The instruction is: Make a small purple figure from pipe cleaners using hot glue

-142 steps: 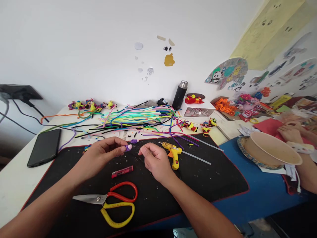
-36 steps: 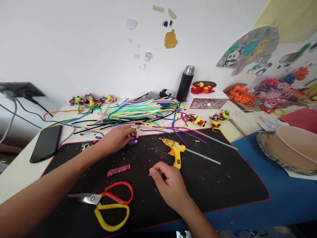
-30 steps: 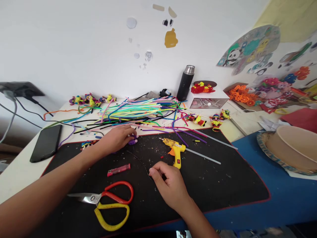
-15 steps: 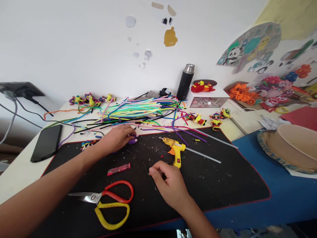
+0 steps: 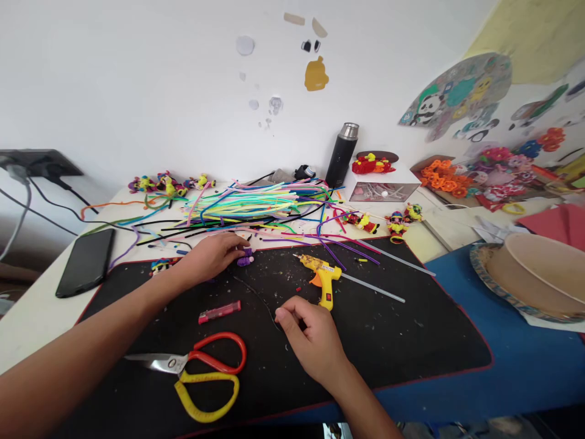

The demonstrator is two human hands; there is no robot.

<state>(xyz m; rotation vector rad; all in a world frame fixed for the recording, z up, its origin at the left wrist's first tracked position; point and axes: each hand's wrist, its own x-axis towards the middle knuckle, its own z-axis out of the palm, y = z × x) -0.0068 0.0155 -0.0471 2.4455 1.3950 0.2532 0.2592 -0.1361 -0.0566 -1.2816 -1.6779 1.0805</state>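
Note:
My left hand [image 5: 222,256] reaches to the back edge of the black mat [image 5: 393,341], its fingertips closed at a small purple fuzzy piece [image 5: 245,260]. My right hand [image 5: 308,335] is over the middle of the mat, thumb and fingers pinched on the end of a thin black wire [image 5: 258,296] that runs back and left. A yellow glue gun [image 5: 325,279] with a clear stick lies just behind my right hand. Red-and-yellow-handled scissors [image 5: 201,372] and a red lighter [image 5: 220,312] rest on the left half of the mat.
Colourful pipe cleaners [image 5: 256,204] are heaped behind the mat. A phone [image 5: 86,262] lies at the left, a black flask [image 5: 342,155] stands at the back, small figures [image 5: 397,225] sit near a white box [image 5: 384,186], and a bowl [image 5: 543,268] stands at the right.
More of the purple piece shows beside my left fingertips. My right hand has hardly moved. The camera view has shifted slightly.

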